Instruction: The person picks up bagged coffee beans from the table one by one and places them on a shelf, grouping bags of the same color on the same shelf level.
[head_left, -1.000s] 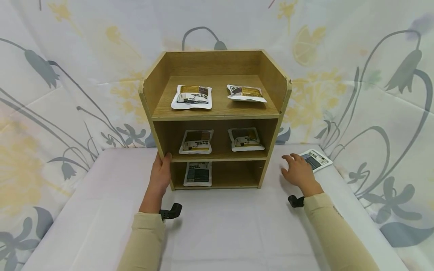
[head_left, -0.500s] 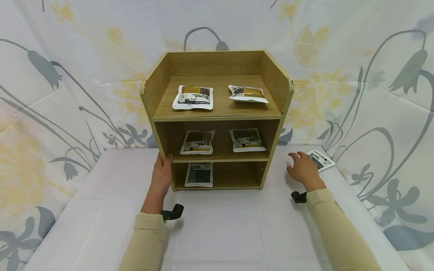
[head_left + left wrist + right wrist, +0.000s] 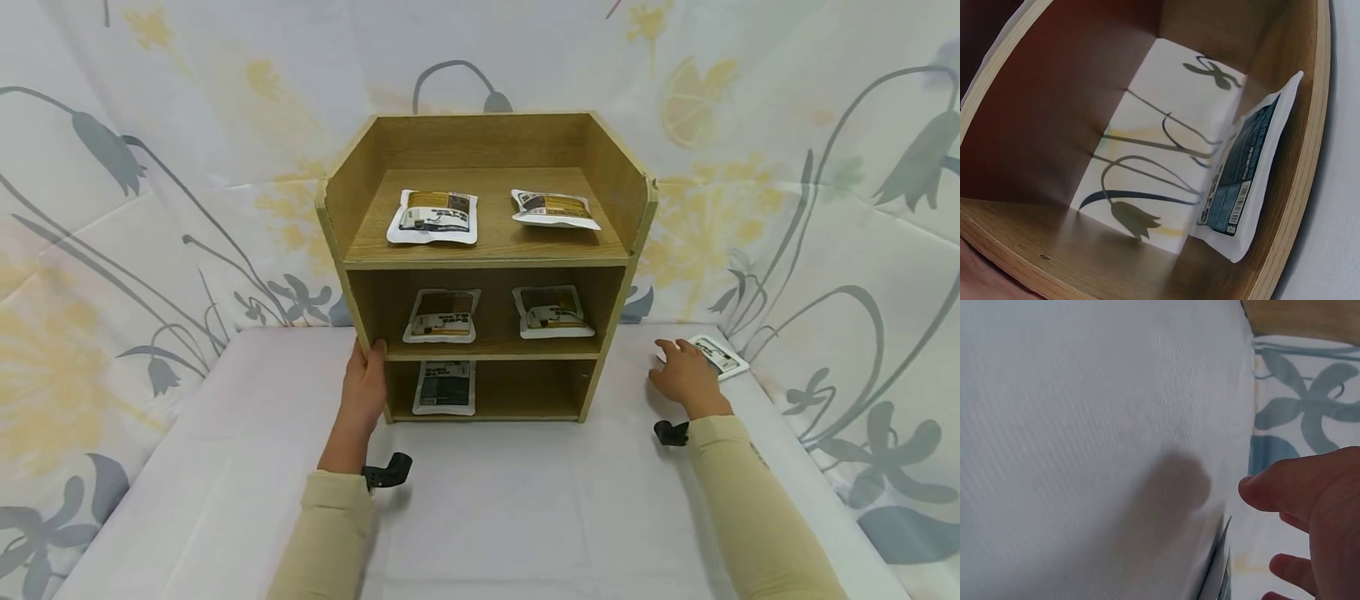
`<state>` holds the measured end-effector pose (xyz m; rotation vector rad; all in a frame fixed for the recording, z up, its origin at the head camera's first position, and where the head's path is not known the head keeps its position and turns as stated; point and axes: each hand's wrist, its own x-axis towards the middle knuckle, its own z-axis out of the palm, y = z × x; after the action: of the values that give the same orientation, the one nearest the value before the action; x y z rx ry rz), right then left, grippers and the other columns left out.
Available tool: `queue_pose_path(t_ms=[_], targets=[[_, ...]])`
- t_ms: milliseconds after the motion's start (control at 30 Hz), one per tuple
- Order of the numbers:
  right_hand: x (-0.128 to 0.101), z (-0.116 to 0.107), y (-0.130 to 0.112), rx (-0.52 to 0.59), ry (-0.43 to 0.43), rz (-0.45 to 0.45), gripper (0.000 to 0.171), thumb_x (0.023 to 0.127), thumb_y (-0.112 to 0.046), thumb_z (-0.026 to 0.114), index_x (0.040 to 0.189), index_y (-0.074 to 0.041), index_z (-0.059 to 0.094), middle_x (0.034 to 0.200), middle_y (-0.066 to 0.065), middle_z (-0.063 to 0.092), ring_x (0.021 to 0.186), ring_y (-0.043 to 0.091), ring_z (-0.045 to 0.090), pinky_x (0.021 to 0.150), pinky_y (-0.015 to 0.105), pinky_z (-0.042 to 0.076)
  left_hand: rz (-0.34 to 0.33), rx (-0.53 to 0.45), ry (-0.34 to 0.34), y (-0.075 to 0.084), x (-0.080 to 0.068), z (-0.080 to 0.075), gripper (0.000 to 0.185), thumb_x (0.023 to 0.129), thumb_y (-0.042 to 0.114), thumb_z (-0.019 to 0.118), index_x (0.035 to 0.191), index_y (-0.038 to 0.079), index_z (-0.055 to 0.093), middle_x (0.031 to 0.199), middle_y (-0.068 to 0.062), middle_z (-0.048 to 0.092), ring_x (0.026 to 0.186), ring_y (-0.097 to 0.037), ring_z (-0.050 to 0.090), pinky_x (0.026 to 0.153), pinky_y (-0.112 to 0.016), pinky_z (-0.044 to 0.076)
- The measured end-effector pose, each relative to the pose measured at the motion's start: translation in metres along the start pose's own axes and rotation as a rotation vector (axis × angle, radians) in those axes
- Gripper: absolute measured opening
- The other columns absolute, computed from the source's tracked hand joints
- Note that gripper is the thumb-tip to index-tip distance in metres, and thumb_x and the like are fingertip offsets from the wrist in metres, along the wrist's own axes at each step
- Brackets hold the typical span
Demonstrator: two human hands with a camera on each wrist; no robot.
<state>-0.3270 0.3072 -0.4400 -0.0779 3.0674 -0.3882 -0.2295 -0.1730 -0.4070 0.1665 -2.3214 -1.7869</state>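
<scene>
My left hand [image 3: 364, 387] grips the left side panel of a small three-tier wooden shelf [image 3: 480, 262], thumb at its front edge. In the left wrist view a white pouch with a dark label [image 3: 1238, 175] lies in the bottom compartment. Out to the right, my right hand [image 3: 688, 379] hovers over another flat white pouch [image 3: 722, 358] on the table, hiding its left part. In the right wrist view the thumb [image 3: 1272, 484] and fingers are spread apart above the pouch's edge, holding nothing.
Two brown-labelled pouches [image 3: 433, 218] lie on the top tier and two more [image 3: 442, 317] in the middle one. A white cloth covers the table [image 3: 510, 517]. Flower-patterned fabric [image 3: 240, 125] hangs behind and at both sides.
My right hand has moved a little right, further over the pouch on the table. The left hand keeps its grip on the shelf. The view has shifted slightly.
</scene>
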Motion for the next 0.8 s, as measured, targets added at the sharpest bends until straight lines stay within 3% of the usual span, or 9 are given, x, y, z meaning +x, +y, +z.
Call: queue_pose_path(t_ms=[533,800], targets=[[0.012,-0.004,0.017,0.041,-0.079,0.051,0.067,0.088,-0.025,0.048,0.148,-0.003,0.028,0.151,0.036,0.016,0.135,0.059,0.016,0.094,0.080,0.027,0.024,-0.017,0.015,-0.002,0.000,0.001,0.057,0.103,0.047,0.029,0.154,0.025,0.019,0.154,-0.011,0.033,0.139,-0.034,0.035,0.113,-0.059,0.028],[0.011,-0.003,0.023,0.034,-0.088,0.061,0.067,0.087,-0.023,0.048,0.148,-0.001,0.029,0.148,0.038,0.018,0.131,0.061,0.022,0.090,0.077,0.034,0.027,-0.019,0.026,-0.002,0.001,0.001,0.057,0.103,0.047,0.030,0.154,0.025,0.019,0.154,-0.011,0.033,0.141,-0.033,0.033,0.115,-0.057,0.026]])
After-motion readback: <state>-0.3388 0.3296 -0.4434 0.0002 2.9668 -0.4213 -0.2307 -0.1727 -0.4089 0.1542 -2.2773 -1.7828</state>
